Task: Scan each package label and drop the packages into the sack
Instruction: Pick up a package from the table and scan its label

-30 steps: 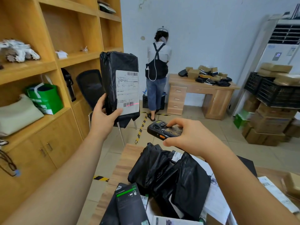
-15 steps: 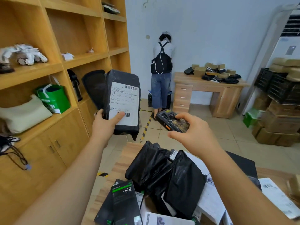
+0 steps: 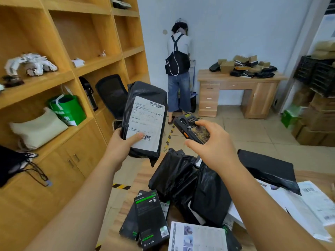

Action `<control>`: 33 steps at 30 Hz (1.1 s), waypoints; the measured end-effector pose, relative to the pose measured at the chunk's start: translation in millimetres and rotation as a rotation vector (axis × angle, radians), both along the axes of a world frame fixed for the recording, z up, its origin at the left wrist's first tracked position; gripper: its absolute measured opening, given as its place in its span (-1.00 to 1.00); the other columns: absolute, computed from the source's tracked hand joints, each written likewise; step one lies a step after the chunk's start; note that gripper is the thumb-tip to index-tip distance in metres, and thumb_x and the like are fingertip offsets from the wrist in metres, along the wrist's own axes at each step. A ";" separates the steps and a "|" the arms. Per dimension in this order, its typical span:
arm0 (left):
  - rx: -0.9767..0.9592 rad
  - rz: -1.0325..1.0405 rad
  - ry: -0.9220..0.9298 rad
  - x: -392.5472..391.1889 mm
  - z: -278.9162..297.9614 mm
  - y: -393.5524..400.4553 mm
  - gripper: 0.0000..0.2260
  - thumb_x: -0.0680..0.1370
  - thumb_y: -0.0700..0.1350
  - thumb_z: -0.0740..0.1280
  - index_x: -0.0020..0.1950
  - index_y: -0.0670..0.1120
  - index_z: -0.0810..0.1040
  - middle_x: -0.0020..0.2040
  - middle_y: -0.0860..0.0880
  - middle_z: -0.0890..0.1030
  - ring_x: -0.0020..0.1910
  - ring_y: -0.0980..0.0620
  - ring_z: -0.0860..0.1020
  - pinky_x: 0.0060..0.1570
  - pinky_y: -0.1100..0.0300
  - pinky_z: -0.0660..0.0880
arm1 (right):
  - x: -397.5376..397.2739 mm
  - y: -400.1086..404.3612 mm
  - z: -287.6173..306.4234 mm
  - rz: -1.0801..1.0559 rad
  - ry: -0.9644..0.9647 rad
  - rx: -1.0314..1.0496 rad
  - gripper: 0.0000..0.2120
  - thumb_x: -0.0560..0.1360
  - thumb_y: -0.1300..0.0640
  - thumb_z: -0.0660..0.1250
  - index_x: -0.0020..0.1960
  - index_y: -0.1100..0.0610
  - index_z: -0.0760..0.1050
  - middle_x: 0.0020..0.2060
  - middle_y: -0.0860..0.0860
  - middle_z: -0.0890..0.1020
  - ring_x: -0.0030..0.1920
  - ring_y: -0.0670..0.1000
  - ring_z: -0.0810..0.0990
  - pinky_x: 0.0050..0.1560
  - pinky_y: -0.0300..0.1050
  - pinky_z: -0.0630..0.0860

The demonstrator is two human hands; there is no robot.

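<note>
My left hand [image 3: 121, 145] grips the lower edge of a black plastic package [image 3: 145, 118], thumb on its white shipping label [image 3: 146, 124], which faces me with barcodes at top and bottom. My right hand [image 3: 212, 145] holds a black handheld scanner [image 3: 192, 126] just right of the package, its front end towards the label. Below both hands, a heap of black plastic packages [image 3: 188, 183] lies on the wooden table [image 3: 143, 174], with black-and-green boxed packages [image 3: 150, 218] at its near left. No sack is in sight.
Wooden shelving [image 3: 78, 69] with a green bag [image 3: 68, 109] and a beige bag stands on the left. A black office chair [image 3: 112, 95] is behind the package. A person [image 3: 178, 69] stands at the far wall beside a desk [image 3: 239, 91] piled with parcels. Crates and cartons [image 3: 319, 113] sit right.
My left hand has lowered the package from head height to chest height and tilted it. My right hand with the scanner stayed beside it.
</note>
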State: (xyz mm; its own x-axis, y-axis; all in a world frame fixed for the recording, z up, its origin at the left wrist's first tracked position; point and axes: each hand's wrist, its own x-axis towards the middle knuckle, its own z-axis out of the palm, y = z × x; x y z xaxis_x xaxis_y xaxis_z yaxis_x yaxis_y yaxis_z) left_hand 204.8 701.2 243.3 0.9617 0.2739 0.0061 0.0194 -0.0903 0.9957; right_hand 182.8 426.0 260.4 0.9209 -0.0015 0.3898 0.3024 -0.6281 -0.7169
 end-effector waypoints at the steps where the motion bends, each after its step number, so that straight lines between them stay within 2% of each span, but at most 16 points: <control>1: -0.020 -0.031 0.003 1.1 -0.9 1.8 -0.56 0.45 -0.04 0.52 0.27 -0.01 0.45 0.12 -0.02 0.67 0.05 -0.02 0.67 0.07 -0.02 0.61 | -2.6 2.1 0.6 -0.018 -0.009 0.002 -0.45 0.36 -0.11 0.49 0.31 -0.13 0.44 0.15 -0.15 0.50 0.06 -0.14 0.45 -0.02 -0.17 0.40; 3: -0.089 -0.084 0.011 4.8 -1.3 4.3 -0.61 0.48 -0.05 0.49 0.27 -0.01 0.48 0.13 -0.03 0.68 0.06 -0.04 0.67 0.05 -0.01 0.62 | -9.9 6.1 2.1 -0.060 -0.023 0.007 -0.45 0.36 -0.10 0.49 0.31 -0.12 0.44 0.16 -0.15 0.50 0.09 -0.13 0.46 0.01 -0.18 0.40; 7: -0.244 -0.199 0.008 17.3 -2.7 10.2 -0.65 0.53 -0.09 0.44 0.29 0.00 0.47 0.10 -0.01 0.69 0.03 -0.03 0.68 -0.18 0.13 0.62 | -30.2 18.0 4.6 -0.178 -0.046 -0.026 -0.46 0.38 -0.10 0.50 0.32 -0.12 0.44 0.14 -0.14 0.48 0.09 -0.13 0.45 0.05 -0.17 0.43; 12: -0.295 -0.368 0.012 22.6 -15.0 11.0 -0.72 0.51 -0.11 0.46 0.18 0.04 0.51 0.07 0.01 0.69 0.07 -0.05 0.66 0.11 -0.06 0.59 | -65.2 40.2 -0.3 -0.386 -0.048 -0.085 -0.45 0.38 -0.11 0.49 0.32 -0.09 0.44 0.15 -0.13 0.49 0.10 -0.11 0.47 0.04 -0.15 0.44; 16: -0.331 -0.566 0.005 15.7 -17.9 -16.8 -0.61 0.43 -0.09 0.50 0.23 0.01 0.53 0.11 0.00 0.69 0.08 -0.05 0.67 0.09 -0.02 0.58 | -99.8 34.4 -3.3 -0.570 -0.060 -0.130 -0.45 0.38 -0.11 0.50 0.33 -0.08 0.44 0.20 -0.11 0.50 0.16 -0.12 0.46 0.12 -0.14 0.44; 19: -0.310 -0.709 -0.014 3.5 -14.3 -56.4 -0.71 0.45 -0.12 0.49 0.13 0.03 0.53 0.06 0.02 0.70 0.04 0.00 0.67 0.01 0.08 0.58 | -142.1 15.9 -2.0 -0.722 -0.075 -0.182 -0.43 0.40 -0.10 0.50 0.35 -0.07 0.41 0.23 -0.10 0.46 0.14 -0.17 0.41 0.08 -0.20 0.40; 21: -0.299 -0.829 -0.012 -12.8 -9.5 -89.2 -0.74 0.47 -0.13 0.47 0.13 0.00 0.56 0.03 0.03 0.71 -0.02 0.03 0.69 -0.03 0.14 0.59 | -176.1 -3.4 0.0 -0.830 -0.074 -0.212 -0.42 0.41 -0.13 0.48 0.37 -0.08 0.39 0.25 -0.10 0.45 0.16 -0.15 0.41 0.08 -0.17 0.42; 24: -0.271 -0.972 -0.014 -46.6 -2.6 -142.7 -0.58 0.36 -0.03 0.52 0.18 -0.05 0.55 0.07 0.01 0.70 -0.02 0.02 0.68 0.05 0.10 0.57 | -233.8 -34.6 5.1 -0.971 -0.041 -0.250 -0.43 0.42 -0.17 0.46 0.37 -0.09 0.38 0.28 -0.10 0.44 0.20 -0.09 0.45 0.09 -0.11 0.46; 28: -0.212 -1.165 0.018 -105.8 3.7 -218.3 -0.51 0.20 0.09 0.55 0.08 0.07 0.53 0.03 0.06 0.70 0.04 0.00 0.67 0.03 0.04 0.58 | -318.0 -74.3 3.7 -1.151 0.006 -0.229 -0.43 0.43 -0.16 0.45 0.38 -0.12 0.37 0.28 -0.14 0.43 0.19 -0.10 0.45 0.06 -0.15 0.43; 30: -0.168 -1.271 0.021 -140.7 4.6 -256.4 -0.60 0.28 0.05 0.55 0.07 0.11 0.54 0.02 0.08 0.71 0.02 0.01 0.67 0.01 0.03 0.56 | -362.1 -93.7 -0.4 -1.247 0.011 -0.209 -0.43 0.43 -0.16 0.44 0.38 -0.11 0.37 0.29 -0.14 0.43 0.20 -0.11 0.46 0.05 -0.16 0.43; 33: -0.158 -1.383 0.009 -199.7 2.1 -312.1 -0.78 0.47 -0.11 0.48 0.04 0.09 0.54 -0.09 0.17 0.71 -0.08 0.13 0.68 -0.10 0.17 0.58 | -429.0 -125.2 -8.9 -1.367 0.010 -0.191 -0.44 0.42 -0.17 0.44 0.37 -0.10 0.38 0.28 -0.12 0.44 0.20 -0.06 0.48 0.09 -0.09 0.49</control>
State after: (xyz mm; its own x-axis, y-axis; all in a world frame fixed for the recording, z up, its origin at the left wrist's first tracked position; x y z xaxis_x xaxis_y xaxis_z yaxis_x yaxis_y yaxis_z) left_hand 5.2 389.0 245.4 0.4490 -0.8917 0.0570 0.0140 0.0708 0.9974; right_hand -246.2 300.9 251.5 0.2328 -0.8461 0.4794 -0.6333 -0.5061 -0.5855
